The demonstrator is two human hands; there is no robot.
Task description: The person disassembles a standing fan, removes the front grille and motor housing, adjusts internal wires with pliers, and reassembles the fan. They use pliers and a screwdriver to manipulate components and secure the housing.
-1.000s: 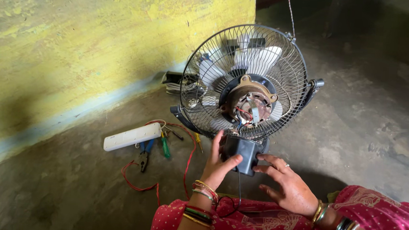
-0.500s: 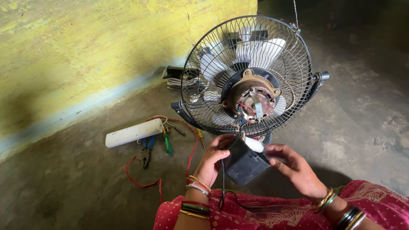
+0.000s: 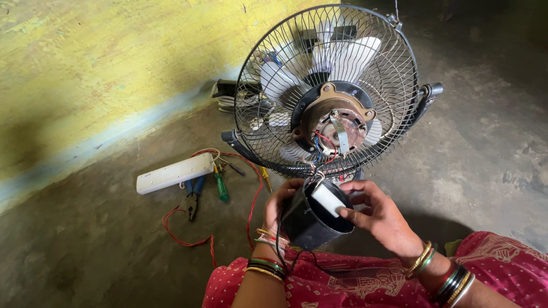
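Since 1 s ago, both hands have lifted from the fan's base: the dark motor cover (image 3: 317,223) is now off and tilted toward the person, and a small white capacitor (image 3: 328,197) has come up at its mouth, wires trailing to the motor. Judged from this, the rear of the motor is open for work.

The left hand (image 3: 281,205) is wrapped around the cover's 9 o'clock side. The right hand (image 3: 381,217) pinches the capacitor between thumb and fingers, at the cover's 12 o'clock rim.

The table fan (image 3: 332,91) stands on the floor (image 3: 489,154) of rough grey concrete: round wire grille, pale blades, copper-toned motor plate (image 3: 334,121). At 9 o'clock of the fan lie a white plastic power strip (image 3: 174,172), pliers (image 3: 191,201), a green-handled screwdriver (image 3: 220,185) and a red wire (image 3: 186,239). The wall (image 3: 102,55) is patchy yellow plaster.
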